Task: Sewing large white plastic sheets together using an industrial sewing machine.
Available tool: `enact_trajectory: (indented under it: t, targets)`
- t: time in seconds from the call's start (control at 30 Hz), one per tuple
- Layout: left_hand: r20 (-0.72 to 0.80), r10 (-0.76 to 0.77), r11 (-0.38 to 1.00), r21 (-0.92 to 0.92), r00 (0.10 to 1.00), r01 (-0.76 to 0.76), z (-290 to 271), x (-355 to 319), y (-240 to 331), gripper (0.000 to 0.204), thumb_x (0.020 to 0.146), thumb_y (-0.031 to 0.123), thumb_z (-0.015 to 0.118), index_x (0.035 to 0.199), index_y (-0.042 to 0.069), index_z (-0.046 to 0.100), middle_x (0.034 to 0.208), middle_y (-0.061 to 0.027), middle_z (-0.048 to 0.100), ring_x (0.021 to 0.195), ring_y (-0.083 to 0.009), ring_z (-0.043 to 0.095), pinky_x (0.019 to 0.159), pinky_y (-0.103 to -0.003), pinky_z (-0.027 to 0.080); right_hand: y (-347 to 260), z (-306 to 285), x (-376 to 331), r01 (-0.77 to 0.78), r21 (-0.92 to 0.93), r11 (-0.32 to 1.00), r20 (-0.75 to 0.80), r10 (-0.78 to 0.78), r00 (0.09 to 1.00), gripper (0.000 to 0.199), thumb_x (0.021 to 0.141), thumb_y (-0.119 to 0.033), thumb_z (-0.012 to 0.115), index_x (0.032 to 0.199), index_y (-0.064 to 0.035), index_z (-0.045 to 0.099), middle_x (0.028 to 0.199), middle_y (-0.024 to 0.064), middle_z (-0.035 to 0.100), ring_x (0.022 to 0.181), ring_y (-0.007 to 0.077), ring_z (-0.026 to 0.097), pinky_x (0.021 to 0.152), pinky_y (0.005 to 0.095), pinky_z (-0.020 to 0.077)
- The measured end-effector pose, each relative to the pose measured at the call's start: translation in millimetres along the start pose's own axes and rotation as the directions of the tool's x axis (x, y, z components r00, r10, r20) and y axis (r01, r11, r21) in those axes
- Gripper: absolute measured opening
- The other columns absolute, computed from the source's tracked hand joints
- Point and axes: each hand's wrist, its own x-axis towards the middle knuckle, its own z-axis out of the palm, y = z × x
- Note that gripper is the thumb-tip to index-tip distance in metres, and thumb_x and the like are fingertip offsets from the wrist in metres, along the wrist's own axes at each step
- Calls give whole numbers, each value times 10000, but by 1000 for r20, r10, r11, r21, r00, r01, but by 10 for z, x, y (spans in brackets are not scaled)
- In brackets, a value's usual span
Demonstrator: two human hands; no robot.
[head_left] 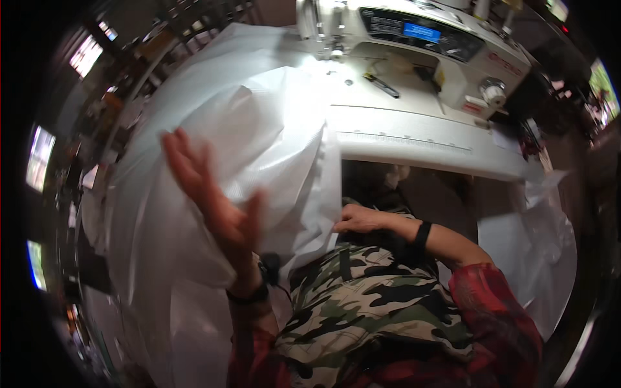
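A large white sheet (220, 116) of thin, slightly shiny material lies creased over the left side of the sewing table and hangs toward my lap. My left hand (220, 204) is raised above it with fingers and thumb apart, blurred by motion and holding nothing. Near the table's front edge, my right hand (359, 218) is closed at the sheet's right edge, fingers curled on the material. The sheet's upper right part reaches the lit needle area of a white sewing machine (453, 71).
A small dark tool (383, 85) with a yellowish end lies on the machine bed, near a small round metal piece (348, 82). A printed ruler scale (407, 141) runs along the table's front. More white material (524, 252) hangs at the right.
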Motion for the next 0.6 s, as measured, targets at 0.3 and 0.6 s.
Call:
enact_trajectory:
  t: [0.3, 0.6]
  targets:
    - [352, -420, 884, 367, 836, 289, -252, -330, -2100, 577, 948, 338, 655, 1444, 88, 498, 1579, -211, 327, 1452, -355, 327, 1174, -395, 304, -1038, -142, -359, 11, -681, 732, -277, -271, 922, 293, 942, -331, 631, 900, -46, 685, 672, 153, 632, 665, 360, 650, 635, 473, 500]
    - [328, -512, 849, 334, 794, 409, -268, -178, -2012, 598, 918, 432, 663, 1393, 83, 565, 1560, -219, 362, 1443, -342, 354, 1173, -399, 306, -1568, 24, 457, 62, -835, 547, -84, -238, 968, 412, 879, -336, 725, 1099, -8, 606, 693, 131, 665, 697, 328, 698, 605, 408, 528]
